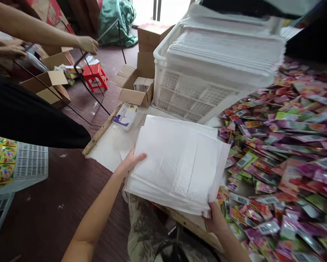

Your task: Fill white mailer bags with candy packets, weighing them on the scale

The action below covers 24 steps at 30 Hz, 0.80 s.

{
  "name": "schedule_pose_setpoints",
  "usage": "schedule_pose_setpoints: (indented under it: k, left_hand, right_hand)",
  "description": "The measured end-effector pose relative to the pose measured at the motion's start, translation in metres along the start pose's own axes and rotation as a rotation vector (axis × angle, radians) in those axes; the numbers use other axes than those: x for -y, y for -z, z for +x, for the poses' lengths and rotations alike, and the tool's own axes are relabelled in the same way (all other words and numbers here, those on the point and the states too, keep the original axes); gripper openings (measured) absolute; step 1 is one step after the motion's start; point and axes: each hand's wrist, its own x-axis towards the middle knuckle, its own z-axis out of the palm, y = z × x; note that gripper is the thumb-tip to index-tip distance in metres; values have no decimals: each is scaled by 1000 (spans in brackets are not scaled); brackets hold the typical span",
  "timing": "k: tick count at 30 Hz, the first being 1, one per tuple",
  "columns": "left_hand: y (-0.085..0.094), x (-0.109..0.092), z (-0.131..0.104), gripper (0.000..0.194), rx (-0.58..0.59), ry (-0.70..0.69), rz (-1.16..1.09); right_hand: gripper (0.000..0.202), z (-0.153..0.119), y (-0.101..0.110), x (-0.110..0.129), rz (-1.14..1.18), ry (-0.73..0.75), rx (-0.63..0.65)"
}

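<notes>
A stack of white bubble mailers (176, 160) lies across the near part of the table, over my lap. My left hand (130, 162) grips its left edge, the thumb on top and the fingers underneath, out of sight. At the lower right corner my right hand (215, 218) holds the same stack, its fingers partly hidden by the edge. The mailers fan slightly, so several edges show. Behind the stack stands a white plastic crate (198, 98), heaped with more white mailers (226, 54).
Colourful small packets (275, 163) pile up on the right. Left of the crate are an open carton (136, 83) and a white tissue pack (126, 116). A co-worker's hand (88, 44) grips a dark metal frame at upper left, near a red stool (95, 76).
</notes>
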Motion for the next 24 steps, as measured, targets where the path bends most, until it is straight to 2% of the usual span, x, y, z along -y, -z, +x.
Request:
schedule_pose_setpoints:
  k: [4, 7, 10, 16, 22, 24]
  left_hand:
    - [-36, 12, -27, 87, 8, -39, -7]
    - [-63, 24, -38, 86, -12, -35, -23]
    - [-79, 30, -42, 83, -29, -19, -69]
    - [-83, 26, -44, 71, -50, 46, -65]
    - [-75, 20, -50, 78, -77, 134, 21]
    - [-72, 20, -53, 85, -111, 100, 67]
  right_hand:
    - [44, -5, 28, 17, 150, -54, 6]
    - [35, -11, 49, 28, 151, 24, 27]
    - [32, -13, 61, 31, 148, 68, 102]
    - [34, -1, 64, 24, 209, 79, 160]
    - [28, -2, 59, 23, 286, 115, 179]
    - [28, -3, 57, 24, 303, 131, 187]
